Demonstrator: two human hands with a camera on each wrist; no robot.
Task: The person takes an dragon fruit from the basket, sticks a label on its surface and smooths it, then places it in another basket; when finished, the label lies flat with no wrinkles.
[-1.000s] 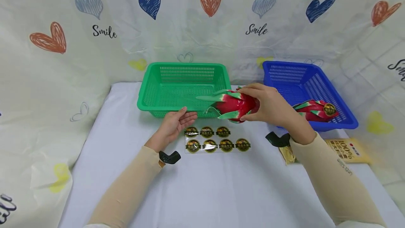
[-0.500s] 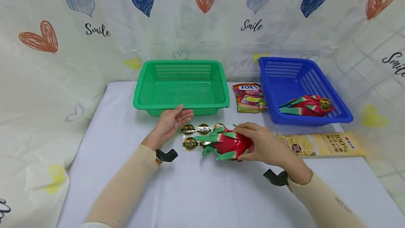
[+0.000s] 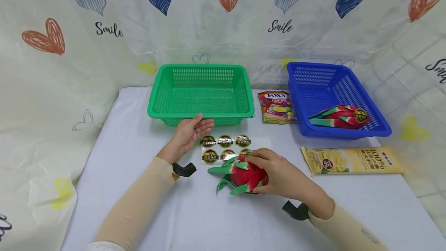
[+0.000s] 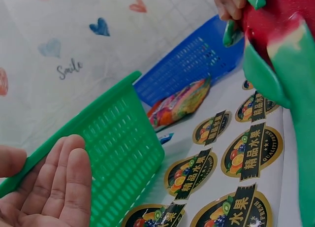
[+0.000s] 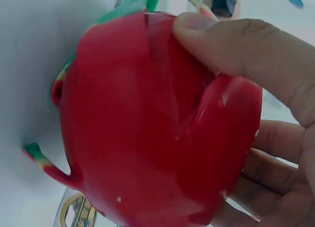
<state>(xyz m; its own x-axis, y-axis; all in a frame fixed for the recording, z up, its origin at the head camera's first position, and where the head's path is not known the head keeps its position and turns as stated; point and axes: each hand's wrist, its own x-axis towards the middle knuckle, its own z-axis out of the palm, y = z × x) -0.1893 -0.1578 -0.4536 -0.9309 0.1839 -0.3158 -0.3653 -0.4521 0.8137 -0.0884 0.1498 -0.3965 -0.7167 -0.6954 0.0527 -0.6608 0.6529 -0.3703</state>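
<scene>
A red dragon fruit with green leafy tips is in my right hand, its thumb and fingers gripping the rounded end. It hangs low over the cloth, tips pointing left, at the near edge of a clear sheet of round stickers, partly covering it. The right wrist view shows its smooth red end, thumb across the top. My left hand, palm up and fingers relaxed, lies at the front of the green basket; whether it touches the rim is unclear. No fruit shows inside that basket.
At the right, a blue basket holds another dragon fruit bearing a round sticker. A FOX'S candy bag stands between the baskets. A yellow noodle packet lies in front of the blue one. A printed sheet hangs behind.
My right hand has brought the dragon fruit down and toward me, from beside the green basket to the sticker sheet's near edge. The left hand has stayed almost still.
</scene>
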